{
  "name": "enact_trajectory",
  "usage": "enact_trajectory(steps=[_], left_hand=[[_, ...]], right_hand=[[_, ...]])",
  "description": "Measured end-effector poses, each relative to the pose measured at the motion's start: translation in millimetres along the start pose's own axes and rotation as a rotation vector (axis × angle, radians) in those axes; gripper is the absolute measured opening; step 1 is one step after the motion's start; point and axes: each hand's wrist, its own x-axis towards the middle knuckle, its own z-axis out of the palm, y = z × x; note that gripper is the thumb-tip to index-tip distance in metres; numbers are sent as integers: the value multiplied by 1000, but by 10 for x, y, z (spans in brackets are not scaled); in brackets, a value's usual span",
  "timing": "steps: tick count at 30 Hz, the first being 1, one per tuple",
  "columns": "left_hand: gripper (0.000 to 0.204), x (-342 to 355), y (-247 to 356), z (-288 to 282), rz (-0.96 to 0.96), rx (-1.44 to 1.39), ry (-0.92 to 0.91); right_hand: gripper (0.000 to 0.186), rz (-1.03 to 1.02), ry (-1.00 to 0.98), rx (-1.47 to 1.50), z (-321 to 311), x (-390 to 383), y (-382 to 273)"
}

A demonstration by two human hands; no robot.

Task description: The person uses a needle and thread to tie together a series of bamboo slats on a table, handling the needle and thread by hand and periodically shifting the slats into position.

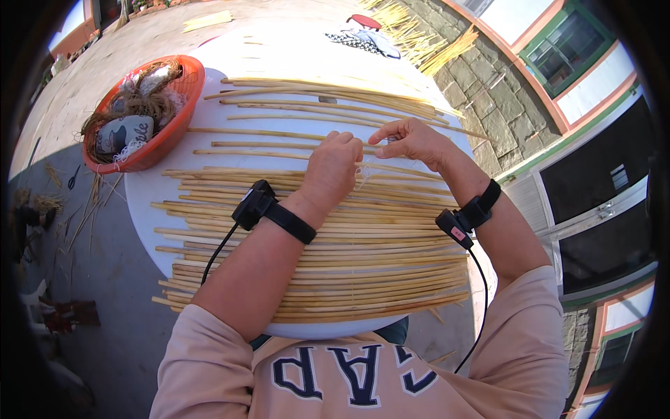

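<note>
Long pale yellow stalks (391,241) lie side by side in a mat-like row on a white round table (148,209). Over the far edge of this row, my left hand (333,167) is closed with its knuckles up. A thin white string (363,174) hangs just beneath its fingertips. To its right, my right hand (413,143) curls its thumb and forefinger together in a pinch beside a stalk. What lies between those fingertips is too small to make out. Black straps with small devices circle both my wrists, cables trailing from them.
An orange basket (192,91) of brown fibres, white string and a printed bag stands at the table's left. Loose stalks (335,89) lie farther back. Patterned cloth (359,43) and a red item (364,21) sit at the far edge. More stalks (453,50) lean by a stone wall.
</note>
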Motion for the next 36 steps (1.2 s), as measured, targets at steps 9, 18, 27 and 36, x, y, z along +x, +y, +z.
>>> enact_trajectory(steps=[9,18,27,36], left_hand=[[19,-4,-16,5,-29,10,-27],[15,-32,-25,34,-74,-32,-121],[16,-40,-31,23,-117,-38,-156],[16,-49,-81,38,-139,-39,-183]], right_hand=[[10,-109,-9,-24,186,155,176],[13,-605,1012,-811,-362,256,81],[21,-354,1498,-1121,-1868,37,-339],[29,-427,1438,-1349,-2378,-478,-1008]])
